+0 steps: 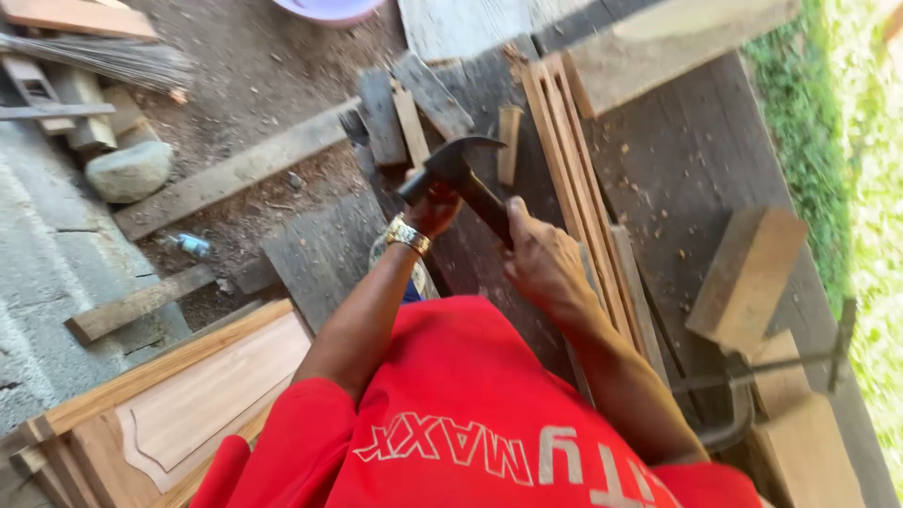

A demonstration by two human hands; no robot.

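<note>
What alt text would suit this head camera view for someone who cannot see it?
A person in a red shirt holds a claw hammer in both hands, left hand near the head, right hand on the handle, over a dark workbench with wooden strips and blocks.

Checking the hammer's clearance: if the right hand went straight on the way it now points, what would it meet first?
Probably the bundle of thin wooden slats just beyond the right hand, which grips the hammer; depth is unclear.
</note>
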